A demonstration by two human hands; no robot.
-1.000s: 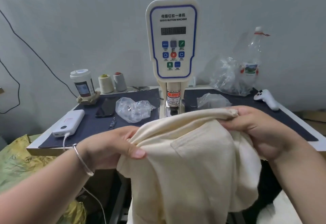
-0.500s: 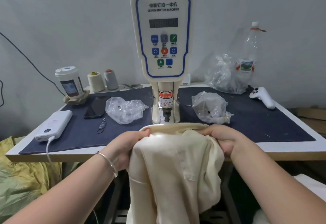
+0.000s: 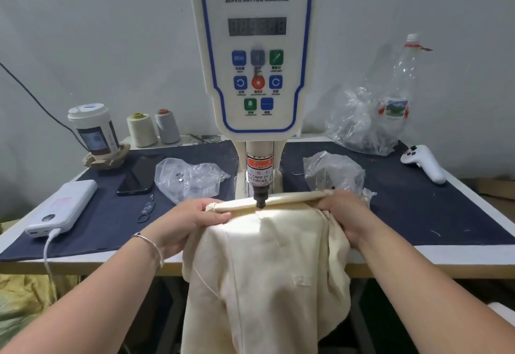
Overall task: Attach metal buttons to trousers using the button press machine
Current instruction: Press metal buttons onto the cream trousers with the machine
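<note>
Waistband of the cream trousers: our left hand is gripping one end, the button press machine punch is meeting the middle, our right hand is clutching the other. We are seeing no button attached yet.

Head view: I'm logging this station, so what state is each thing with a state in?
Trousers: waistband stretched under the press head, legs hanging off the table.
Button machine: display shows no lit digits.
Left hand: grips the waistband.
Right hand: grips the waistband.
Power bank: cable plugged in.
Cup: lidded.
Phone: screen dark.
</note>
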